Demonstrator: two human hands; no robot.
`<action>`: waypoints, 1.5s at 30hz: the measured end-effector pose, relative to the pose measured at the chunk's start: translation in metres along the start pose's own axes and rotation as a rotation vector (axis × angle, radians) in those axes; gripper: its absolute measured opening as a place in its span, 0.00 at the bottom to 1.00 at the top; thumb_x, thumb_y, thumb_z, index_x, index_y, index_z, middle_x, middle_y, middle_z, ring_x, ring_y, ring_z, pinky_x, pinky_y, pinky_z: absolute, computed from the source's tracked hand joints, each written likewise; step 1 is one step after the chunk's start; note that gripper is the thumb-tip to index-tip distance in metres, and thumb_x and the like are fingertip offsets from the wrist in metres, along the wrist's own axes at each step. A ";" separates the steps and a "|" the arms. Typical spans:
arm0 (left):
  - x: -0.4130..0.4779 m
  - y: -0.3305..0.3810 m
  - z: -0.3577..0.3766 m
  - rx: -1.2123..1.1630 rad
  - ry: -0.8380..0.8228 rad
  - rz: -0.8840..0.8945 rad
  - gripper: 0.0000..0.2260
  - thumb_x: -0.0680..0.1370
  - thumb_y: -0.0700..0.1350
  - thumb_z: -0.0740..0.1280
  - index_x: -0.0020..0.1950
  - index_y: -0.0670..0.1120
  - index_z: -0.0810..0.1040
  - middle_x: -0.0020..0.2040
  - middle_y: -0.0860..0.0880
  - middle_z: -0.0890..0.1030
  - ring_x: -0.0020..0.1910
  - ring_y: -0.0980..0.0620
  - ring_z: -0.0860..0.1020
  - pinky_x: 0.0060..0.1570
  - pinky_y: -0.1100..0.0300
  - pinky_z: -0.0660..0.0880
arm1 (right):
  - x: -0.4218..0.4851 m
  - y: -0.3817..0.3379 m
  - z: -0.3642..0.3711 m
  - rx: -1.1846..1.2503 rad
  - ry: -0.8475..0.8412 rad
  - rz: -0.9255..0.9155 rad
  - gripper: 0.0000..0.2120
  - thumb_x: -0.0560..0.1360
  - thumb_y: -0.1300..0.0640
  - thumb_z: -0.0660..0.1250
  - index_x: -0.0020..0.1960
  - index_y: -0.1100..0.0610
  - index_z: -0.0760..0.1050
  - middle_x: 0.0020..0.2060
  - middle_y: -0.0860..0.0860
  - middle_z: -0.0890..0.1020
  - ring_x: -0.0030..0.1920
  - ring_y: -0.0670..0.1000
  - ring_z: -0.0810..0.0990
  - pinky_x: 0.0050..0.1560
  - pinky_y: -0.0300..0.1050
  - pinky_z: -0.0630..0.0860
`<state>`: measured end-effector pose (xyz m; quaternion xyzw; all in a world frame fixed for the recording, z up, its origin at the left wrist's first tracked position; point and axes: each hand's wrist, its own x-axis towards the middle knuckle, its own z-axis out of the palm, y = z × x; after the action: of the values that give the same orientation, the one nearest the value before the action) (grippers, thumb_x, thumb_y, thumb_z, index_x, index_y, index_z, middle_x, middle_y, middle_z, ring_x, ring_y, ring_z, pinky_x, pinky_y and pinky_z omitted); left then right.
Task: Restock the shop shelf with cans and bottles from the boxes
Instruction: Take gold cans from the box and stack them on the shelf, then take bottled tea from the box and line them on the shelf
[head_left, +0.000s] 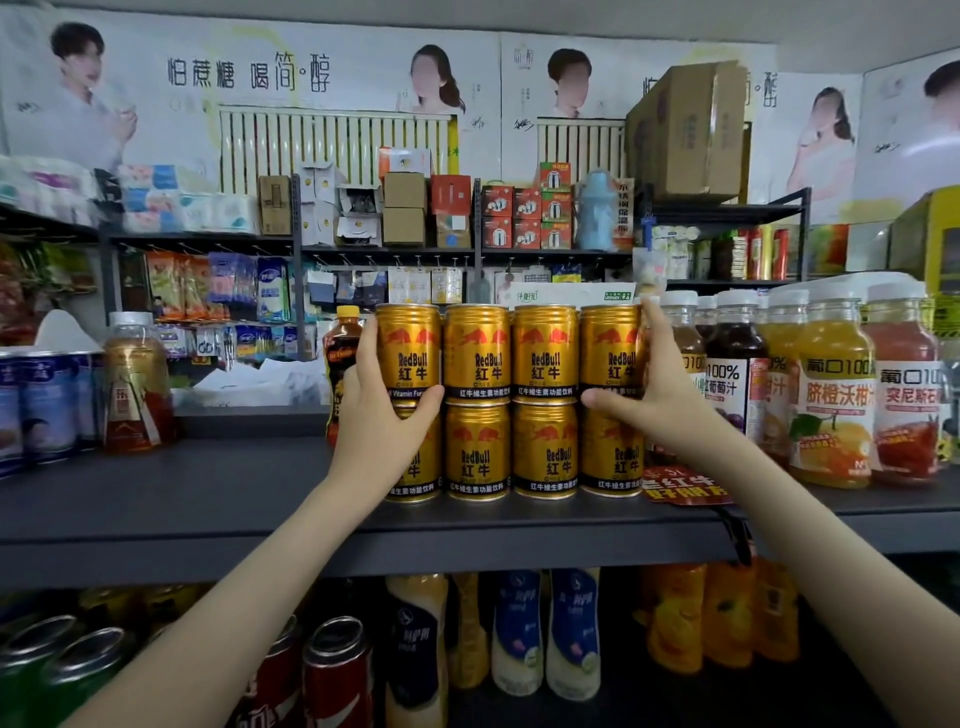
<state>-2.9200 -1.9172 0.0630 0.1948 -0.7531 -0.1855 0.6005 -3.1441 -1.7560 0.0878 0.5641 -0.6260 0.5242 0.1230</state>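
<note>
Gold Red Bull cans stand in two stacked rows on the dark shelf (208, 499). My left hand (382, 410) grips the leftmost upper can (408, 348), fingers round its left side and thumb across its lower front. My right hand (647, 384) grips the rightmost upper can (608, 348), fingers up its right side and thumb under its front. Two more upper cans (509, 351) stand between the held ones. The lower row of cans (511, 452) carries them.
Juice bottles (831, 395) crowd the shelf right of the cans; a dark bottle (340, 358) stands just left of my left hand. A tea bottle (136, 384) and blue cans (47, 405) sit far left. Cola cans (332, 670) and bottles fill the shelf below.
</note>
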 end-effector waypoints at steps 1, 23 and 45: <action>-0.001 0.001 0.000 0.021 -0.001 0.004 0.40 0.76 0.50 0.69 0.78 0.55 0.45 0.72 0.46 0.61 0.65 0.58 0.61 0.65 0.58 0.60 | -0.003 0.000 0.005 -0.070 0.019 -0.043 0.52 0.68 0.49 0.75 0.77 0.47 0.39 0.75 0.53 0.57 0.74 0.52 0.57 0.72 0.55 0.58; -0.025 0.004 -0.021 0.253 -0.281 -0.003 0.44 0.77 0.52 0.66 0.76 0.52 0.33 0.76 0.43 0.51 0.73 0.40 0.58 0.68 0.47 0.61 | -0.076 -0.056 0.065 -0.530 0.274 -0.171 0.32 0.74 0.59 0.66 0.74 0.56 0.57 0.72 0.56 0.64 0.72 0.55 0.59 0.71 0.52 0.54; -0.410 -0.040 -0.320 0.862 -0.166 -0.678 0.16 0.79 0.46 0.63 0.67 0.45 0.70 0.60 0.48 0.75 0.58 0.52 0.75 0.53 0.60 0.72 | -0.347 -0.191 0.347 0.236 -0.760 -0.384 0.16 0.79 0.59 0.62 0.65 0.59 0.70 0.58 0.52 0.76 0.61 0.51 0.73 0.59 0.41 0.69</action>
<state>-2.5213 -1.7546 -0.2314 0.6392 -0.7007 -0.0580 0.3116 -2.7173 -1.7963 -0.2177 0.8330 -0.4465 0.3152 -0.0862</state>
